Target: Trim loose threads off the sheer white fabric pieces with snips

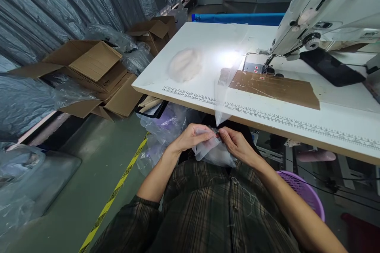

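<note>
Fingers of left hand (196, 138) and right hand (237, 144) both pinching sheer white fabric (220, 154) near the waist, just off tabletop (213, 39) front edge; translucent strip (221, 101) drapes over edge, brown sheet (276, 90) partly under strip, sewing machine (311, 16) beyond

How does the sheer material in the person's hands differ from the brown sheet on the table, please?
The sheer material is whitish and see-through, while the brown sheet looks opaque. The sheer material is bunched between the left hand and right hand; the brown sheet lies flat on the table.
</note>
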{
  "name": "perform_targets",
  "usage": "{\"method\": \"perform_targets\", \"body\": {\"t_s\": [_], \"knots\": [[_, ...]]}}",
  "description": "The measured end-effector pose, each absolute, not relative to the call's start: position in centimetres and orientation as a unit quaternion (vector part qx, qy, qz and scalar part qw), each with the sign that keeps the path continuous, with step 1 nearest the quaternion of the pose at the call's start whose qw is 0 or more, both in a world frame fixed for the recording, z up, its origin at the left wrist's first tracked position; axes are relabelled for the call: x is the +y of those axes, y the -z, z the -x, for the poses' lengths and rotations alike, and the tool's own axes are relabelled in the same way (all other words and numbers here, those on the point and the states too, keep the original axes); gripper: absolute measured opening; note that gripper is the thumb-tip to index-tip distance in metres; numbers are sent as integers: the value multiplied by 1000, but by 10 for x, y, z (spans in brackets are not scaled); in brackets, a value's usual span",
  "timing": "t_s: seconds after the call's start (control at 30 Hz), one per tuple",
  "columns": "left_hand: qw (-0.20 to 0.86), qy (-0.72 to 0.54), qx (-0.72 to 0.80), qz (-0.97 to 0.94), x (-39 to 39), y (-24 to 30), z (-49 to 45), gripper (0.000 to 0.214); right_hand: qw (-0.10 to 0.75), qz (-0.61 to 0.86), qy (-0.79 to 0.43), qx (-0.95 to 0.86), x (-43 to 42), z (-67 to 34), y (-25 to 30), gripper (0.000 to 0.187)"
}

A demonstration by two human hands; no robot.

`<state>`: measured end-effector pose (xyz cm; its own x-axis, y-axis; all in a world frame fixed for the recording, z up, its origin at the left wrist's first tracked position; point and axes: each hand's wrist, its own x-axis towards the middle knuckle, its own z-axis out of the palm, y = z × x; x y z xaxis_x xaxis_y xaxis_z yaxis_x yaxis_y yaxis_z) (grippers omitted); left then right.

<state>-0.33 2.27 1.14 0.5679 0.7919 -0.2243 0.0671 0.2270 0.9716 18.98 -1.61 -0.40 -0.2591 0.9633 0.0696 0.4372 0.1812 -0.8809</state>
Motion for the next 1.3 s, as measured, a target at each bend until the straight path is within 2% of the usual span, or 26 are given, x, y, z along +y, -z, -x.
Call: {"method": "perform_targets", "body": {"t_s": [0.23,0.37,0.47,0.6,0.7,0.77,0.9,1.03,1.17,1.3], "knots": [[674,-250,380,-582,24,-11,5,31,322,514,-373,-702,-16,-188,8,46],[684,-255,370,-575,24,-1,3,31,355,484,-449,-662,-24,-188,16,36],[658,-252,378,-601,23,15,-4,32,344,474,-476,-656,-35,-193,26,33],[540,-240,411,-694,19,34,-15,31,284,543,-388,-688,-50,-212,42,32],[481,-272,413,-724,19,30,-20,51,261,596,-302,-697,-56,-227,43,36],[493,-307,409,-704,23,19,-21,49,281,599,-290,-691,-57,-231,33,33],[509,-354,418,-664,27,-10,-23,40,375,560,-320,-666,-56,-223,1,26],[461,-291,402,-736,12,-20,-24,31,449,549,-321,-627,-59,-208,-18,26],[489,-191,351,-775,-22,-9,-22,31,447,622,-319,-558,-61,-198,-9,33],[505,-173,320,-783,-40,-1,-21,35,436,617,-364,-544,-61,-194,2,35]]}}
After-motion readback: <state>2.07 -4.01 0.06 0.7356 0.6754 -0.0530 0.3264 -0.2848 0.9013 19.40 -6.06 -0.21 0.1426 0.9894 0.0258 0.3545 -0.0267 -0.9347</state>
